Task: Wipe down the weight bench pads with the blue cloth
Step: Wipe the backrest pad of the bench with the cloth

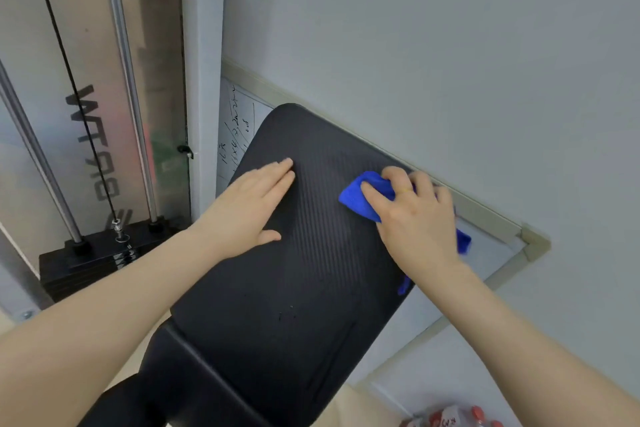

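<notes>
The black ribbed back pad (311, 253) of the weight bench fills the middle of the head view, tilted up toward the wall. My right hand (415, 215) presses the bunched blue cloth (360, 196) onto the pad's upper right part, near its edge; part of the cloth pokes out behind my wrist. My left hand (252, 204) lies flat on the pad's upper left side, fingers together, holding nothing. The black seat pad (166, 388) shows at the bottom left, below the back pad.
A whiteboard (239, 125) with handwriting leans on the grey wall behind the pad. At left stands a cable machine with a black weight stack (86, 263), chrome guide rods and a black cable. Red-capped bottles (450, 418) sit at the bottom right.
</notes>
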Tool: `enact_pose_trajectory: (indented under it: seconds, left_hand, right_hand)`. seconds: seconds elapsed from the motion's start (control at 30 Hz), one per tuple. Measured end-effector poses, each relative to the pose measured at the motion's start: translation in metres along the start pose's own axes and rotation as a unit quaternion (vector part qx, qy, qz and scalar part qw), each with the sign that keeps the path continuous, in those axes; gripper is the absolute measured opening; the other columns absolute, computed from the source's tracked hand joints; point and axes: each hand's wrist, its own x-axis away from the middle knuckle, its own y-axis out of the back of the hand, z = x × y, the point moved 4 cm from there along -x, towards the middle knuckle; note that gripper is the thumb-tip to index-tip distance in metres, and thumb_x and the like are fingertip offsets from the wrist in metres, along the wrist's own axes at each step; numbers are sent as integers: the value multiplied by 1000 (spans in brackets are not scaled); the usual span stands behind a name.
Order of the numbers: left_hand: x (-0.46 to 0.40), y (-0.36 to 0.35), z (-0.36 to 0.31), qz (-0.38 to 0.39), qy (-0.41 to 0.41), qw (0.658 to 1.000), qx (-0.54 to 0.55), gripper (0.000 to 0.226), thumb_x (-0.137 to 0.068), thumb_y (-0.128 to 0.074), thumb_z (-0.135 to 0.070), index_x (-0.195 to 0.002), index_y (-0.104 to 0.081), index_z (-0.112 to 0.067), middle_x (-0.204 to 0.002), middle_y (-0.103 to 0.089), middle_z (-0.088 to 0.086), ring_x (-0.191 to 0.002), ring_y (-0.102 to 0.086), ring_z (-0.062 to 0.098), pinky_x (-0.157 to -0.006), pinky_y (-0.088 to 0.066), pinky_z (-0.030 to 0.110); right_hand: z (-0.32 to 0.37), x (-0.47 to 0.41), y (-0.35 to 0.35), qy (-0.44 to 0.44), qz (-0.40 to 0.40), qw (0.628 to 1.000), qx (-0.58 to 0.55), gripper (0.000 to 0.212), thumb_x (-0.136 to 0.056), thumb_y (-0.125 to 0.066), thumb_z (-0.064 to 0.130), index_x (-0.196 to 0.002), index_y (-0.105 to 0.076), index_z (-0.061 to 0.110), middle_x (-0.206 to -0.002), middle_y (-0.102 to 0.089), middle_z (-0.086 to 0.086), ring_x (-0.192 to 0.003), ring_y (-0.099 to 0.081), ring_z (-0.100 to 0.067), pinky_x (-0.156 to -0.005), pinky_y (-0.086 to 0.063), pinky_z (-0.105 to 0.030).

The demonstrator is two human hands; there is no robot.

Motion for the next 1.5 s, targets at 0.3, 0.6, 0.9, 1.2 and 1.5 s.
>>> enact_pose_trajectory:
  seconds: [0.3, 0.6, 0.9, 1.2, 1.5]
  left_hand:
    - [-19, -10, 21, 28, 108, 993, 26, 119, -69, -69, -54, -146, 4, 1, -156, 11, 20, -146, -1, 30, -119, -11, 38]
    - [-16, -10, 24, 13, 110, 990, 90, 117, -72, -70, -50, -147, 9, -8, -157, 18, 9, -147, 0, 22, -117, -16, 31]
    - [-19, -13, 26, 1, 122, 985, 123, 119, -69, -74, -46, -147, 7, -10, -157, 18, 5, -147, 3, 18, -116, -13, 26]
    - [-14, -13, 23, 0, 114, 981, 157, 116, -72, -73, -43, -147, 10, -14, -156, 20, 0, -146, 5, 13, -115, -19, 25]
    - [-12, -15, 35, -8, 106, 971, 212, 121, -71, -74, -43, -147, 14, -11, -157, 16, 1, -145, 7, 11, -113, -2, 17]
  right_hand:
    - [57, -100, -27, 5, 29, 1000, -3, 29, -61, -67, 10, -88, -69, 21, -100, -64, -4, -76, -53, -26, -59, -27, -31]
    - [23, -60, -16, 18, 30, 999, -30, 37, -59, -78, 15, -95, -70, 19, -102, -64, -9, -72, -55, -30, -56, -36, -33]
    - [74, -162, -42, -4, 119, 992, -49, 27, -90, -43, 19, -114, -56, 23, -120, -46, -6, -101, -42, -26, -70, -28, -35]
    - [45, -42, -17, -3, 139, 989, -41, 47, -62, -76, 25, -107, -67, 18, -102, -62, -14, -72, -54, -32, -57, -41, -35]
    - [109, -151, -51, 45, 73, 996, -6, 18, -79, -55, 19, -94, -65, 19, -101, -57, -6, -85, -49, -25, -64, -26, -34]
